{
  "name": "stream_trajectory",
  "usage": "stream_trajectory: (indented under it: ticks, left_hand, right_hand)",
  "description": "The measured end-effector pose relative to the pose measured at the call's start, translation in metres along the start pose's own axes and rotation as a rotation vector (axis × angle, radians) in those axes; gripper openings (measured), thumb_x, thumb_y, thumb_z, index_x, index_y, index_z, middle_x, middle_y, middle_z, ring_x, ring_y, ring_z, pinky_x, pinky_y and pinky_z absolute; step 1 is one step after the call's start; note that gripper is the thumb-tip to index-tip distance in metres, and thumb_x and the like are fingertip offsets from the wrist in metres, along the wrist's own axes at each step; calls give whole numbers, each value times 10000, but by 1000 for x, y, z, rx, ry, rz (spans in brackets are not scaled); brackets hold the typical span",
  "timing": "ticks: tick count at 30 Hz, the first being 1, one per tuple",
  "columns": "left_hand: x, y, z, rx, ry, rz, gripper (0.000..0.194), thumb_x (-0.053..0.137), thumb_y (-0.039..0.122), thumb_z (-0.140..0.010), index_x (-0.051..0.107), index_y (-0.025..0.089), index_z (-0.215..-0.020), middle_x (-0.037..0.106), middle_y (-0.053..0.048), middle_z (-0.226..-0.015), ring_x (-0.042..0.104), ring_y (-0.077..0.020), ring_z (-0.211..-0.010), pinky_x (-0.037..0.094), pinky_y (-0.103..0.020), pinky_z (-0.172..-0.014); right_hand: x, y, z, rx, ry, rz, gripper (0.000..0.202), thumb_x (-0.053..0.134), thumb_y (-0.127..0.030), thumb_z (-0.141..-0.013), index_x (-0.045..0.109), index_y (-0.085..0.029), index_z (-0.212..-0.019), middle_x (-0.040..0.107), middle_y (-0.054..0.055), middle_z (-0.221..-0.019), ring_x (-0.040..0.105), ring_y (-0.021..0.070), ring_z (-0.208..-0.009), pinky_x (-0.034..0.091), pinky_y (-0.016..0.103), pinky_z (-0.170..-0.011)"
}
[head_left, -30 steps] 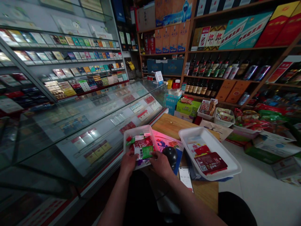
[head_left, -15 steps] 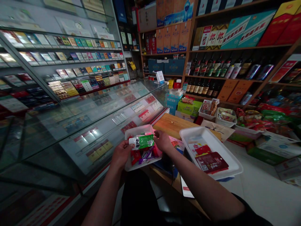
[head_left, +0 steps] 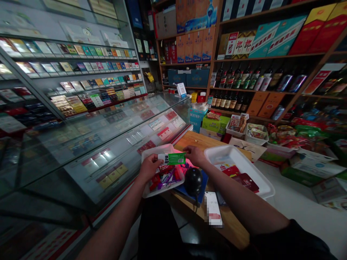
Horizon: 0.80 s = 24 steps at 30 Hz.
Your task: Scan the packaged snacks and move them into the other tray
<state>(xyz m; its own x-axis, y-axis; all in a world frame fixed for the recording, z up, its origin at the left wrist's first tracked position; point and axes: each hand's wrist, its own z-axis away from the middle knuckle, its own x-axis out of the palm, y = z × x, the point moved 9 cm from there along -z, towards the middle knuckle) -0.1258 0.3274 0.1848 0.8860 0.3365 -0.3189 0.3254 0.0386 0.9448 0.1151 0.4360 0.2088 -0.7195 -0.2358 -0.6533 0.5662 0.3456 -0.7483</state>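
A green-and-white snack packet (head_left: 175, 159) is stretched level between my two hands. My left hand (head_left: 148, 167) pinches its white end, and my right hand (head_left: 195, 156) is closed on its green end. Beneath the packet stands a white plastic tub (head_left: 148, 192) with red and purple wrapped snacks (head_left: 169, 180) inside. Right of the tub, a black rounded device (head_left: 193, 181) with a cable rests on a blue item (head_left: 204, 189), under a pink glow. My right forearm crosses over a larger white tray (head_left: 267, 186), which contains red and maroon packets (head_left: 247, 181).
A wooden bench (head_left: 196, 139) supports the tub and tray, with a phone (head_left: 213, 207) at its near edge. The glass display counter (head_left: 119, 135) runs along the left. Shelves of bottles (head_left: 230, 101) and boxes rise behind, and bins of packaged snacks (head_left: 284, 137) line the right.
Both hands have moved right with the packet, which now lies flatter and closer to the tub's right side. My right arm has shifted, so the black device and phone show more fully.
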Motion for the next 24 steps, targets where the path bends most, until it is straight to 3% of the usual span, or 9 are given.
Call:
stream_trajectory:
  ticks: [7,14,24]
  left_hand:
    - [25,6,-12,58,-13,-236,178,655,365,-749,657,201,-817,720,1,-764,633,-174,-710,437,-263,-652]
    - [44,3,-12,105,-7,-362,131,644,333,-796,617,207,-772,668,23,-719,592,-161,-681,390,-258,-637]
    - [55,-5,-13,94,-26,-452,134,646,307,-815,579,209,-754,641,20,-708,561,-154,-662,366,-261,-649]
  right_hand:
    - [-7,23,4,-1,17,105,301,671,-87,-784,761,-196,-1050,771,19,-945,692,153,-872,467,219,-771]
    - [-12,41,11,41,30,164,296,649,-89,-796,766,-200,-1045,775,25,-944,688,153,-860,459,219,-746]
    - [-10,58,12,48,22,189,296,654,-105,-792,769,-212,-1043,777,21,-955,691,151,-880,462,216,-771]
